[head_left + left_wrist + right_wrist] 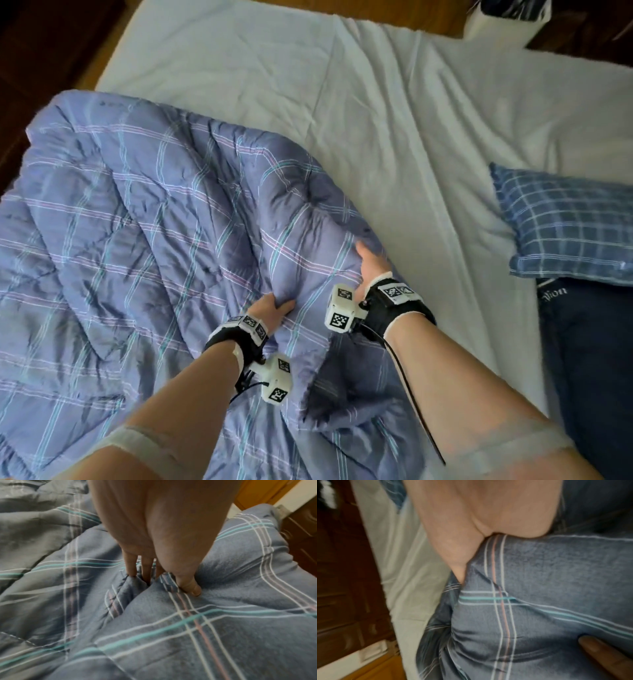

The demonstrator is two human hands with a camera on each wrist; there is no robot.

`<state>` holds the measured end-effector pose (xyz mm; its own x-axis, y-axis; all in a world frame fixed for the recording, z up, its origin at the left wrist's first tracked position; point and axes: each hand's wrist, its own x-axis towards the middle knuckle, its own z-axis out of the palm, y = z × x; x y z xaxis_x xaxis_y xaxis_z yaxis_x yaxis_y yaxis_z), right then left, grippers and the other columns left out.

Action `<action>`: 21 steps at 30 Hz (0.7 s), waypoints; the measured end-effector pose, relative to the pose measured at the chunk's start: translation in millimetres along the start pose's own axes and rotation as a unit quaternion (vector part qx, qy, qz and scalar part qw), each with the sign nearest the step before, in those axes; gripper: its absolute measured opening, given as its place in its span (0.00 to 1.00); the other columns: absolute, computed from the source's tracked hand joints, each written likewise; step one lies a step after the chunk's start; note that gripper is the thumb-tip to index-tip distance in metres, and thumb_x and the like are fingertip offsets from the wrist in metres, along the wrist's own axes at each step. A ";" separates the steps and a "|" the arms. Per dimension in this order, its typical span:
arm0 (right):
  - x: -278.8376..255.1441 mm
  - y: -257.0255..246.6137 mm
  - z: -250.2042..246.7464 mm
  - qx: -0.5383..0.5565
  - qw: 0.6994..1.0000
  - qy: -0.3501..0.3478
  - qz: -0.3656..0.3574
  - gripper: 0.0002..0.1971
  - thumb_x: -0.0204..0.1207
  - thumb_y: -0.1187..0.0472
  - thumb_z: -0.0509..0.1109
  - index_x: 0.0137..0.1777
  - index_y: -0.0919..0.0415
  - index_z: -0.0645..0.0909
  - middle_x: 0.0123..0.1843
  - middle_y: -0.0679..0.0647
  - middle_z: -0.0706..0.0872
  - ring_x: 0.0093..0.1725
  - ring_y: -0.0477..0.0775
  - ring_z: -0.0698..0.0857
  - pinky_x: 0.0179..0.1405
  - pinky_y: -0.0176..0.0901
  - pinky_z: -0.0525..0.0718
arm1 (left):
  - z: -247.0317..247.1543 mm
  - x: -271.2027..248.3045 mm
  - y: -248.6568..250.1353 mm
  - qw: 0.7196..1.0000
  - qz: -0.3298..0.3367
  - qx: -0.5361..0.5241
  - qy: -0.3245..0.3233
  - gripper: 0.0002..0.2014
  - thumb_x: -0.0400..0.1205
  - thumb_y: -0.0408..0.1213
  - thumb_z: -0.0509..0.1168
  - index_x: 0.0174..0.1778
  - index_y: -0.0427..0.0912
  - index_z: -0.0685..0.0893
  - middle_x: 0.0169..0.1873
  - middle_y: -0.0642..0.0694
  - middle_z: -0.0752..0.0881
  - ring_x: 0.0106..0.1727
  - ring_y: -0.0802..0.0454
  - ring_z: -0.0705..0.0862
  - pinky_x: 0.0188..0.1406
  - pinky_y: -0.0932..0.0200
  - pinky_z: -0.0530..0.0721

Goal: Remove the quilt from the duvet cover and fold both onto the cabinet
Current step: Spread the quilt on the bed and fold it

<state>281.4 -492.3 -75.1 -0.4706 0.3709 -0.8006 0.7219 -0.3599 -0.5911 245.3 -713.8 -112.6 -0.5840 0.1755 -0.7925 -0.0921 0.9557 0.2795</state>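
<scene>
A padded blue plaid quilt [154, 222] lies crumpled over the left and near part of the bed. I cannot tell quilt from cover. My left hand [274, 308] grips a bunched ridge of the fabric near the middle; in the left wrist view its fingers [132, 568] and thumb [188, 586] pinch a fold of the quilt [223, 628]. My right hand [371, 262] holds the quilt's right edge, a little farther away. In the right wrist view, the thumb [453, 555] and a fingertip [599, 650] clamp the thick plaid edge [556, 574].
A white sheet [376, 102] covers the mattress behind and right of the quilt. A blue plaid pillow [565, 226] lies at the right edge, dark navy fabric [589, 359] below it. Dark wooden furniture [34, 41] stands at the far left, and a white object [507, 20] at the top right.
</scene>
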 end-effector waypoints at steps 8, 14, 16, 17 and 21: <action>-41.1 -123.2 -140.1 0.039 0.931 0.234 -0.277 0.13 0.74 0.44 0.71 0.57 0.43 0.79 0.64 0.48 0.75 0.68 0.57 0.78 0.71 0.39 0.74 | 18.9 -66.4 195.1 0.980 0.196 -0.013 -0.041 0.19 0.87 0.30 0.60 0.75 0.37 0.76 0.69 0.39 0.81 0.70 0.41 0.79 0.72 0.55 0.73; 3.4 -28.6 -156.4 0.014 0.967 0.241 -0.084 0.46 0.66 0.52 0.80 0.83 0.58 0.62 0.76 0.57 0.73 0.74 0.59 0.75 0.75 0.50 0.70 | 36.8 -68.4 215.7 0.979 0.194 -0.051 -0.040 0.32 0.82 0.47 0.67 0.82 0.49 0.65 0.77 0.39 0.73 0.73 0.39 0.77 0.72 0.49 0.76; 6.2 9.3 -148.8 0.000 0.976 0.215 -0.026 0.48 0.67 0.57 0.80 0.85 0.61 0.59 0.81 0.62 0.69 0.78 0.65 0.72 0.77 0.56 0.70 | 40.8 -56.8 198.2 0.983 0.178 -0.020 -0.032 0.34 0.81 0.53 0.67 0.82 0.53 0.63 0.74 0.37 0.75 0.66 0.37 0.82 0.62 0.51 0.80; 12.8 28.7 -145.8 -0.008 0.980 0.199 -0.003 0.48 0.67 0.58 0.80 0.85 0.61 0.58 0.81 0.63 0.68 0.77 0.65 0.73 0.77 0.57 0.71 | 43.6 -50.2 188.0 0.985 0.171 0.013 -0.022 0.32 0.84 0.51 0.65 0.83 0.52 0.62 0.72 0.37 0.76 0.63 0.39 0.83 0.59 0.52 0.80; 44.3 94.7 -136.8 -0.007 0.985 0.166 0.037 0.55 0.56 0.49 0.80 0.84 0.54 0.58 0.81 0.60 0.70 0.75 0.63 0.76 0.75 0.59 0.74 | 69.0 -26.4 147.0 0.988 0.136 0.070 -0.023 0.30 0.85 0.51 0.63 0.83 0.54 0.62 0.74 0.37 0.76 0.60 0.42 0.85 0.60 0.53 0.81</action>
<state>398.3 -392.9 -153.1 -0.2259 0.6052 -0.7633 0.7558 -0.3855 -0.5293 302.8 -561.7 -88.0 -0.5345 0.4380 -0.7228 0.1770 0.8943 0.4110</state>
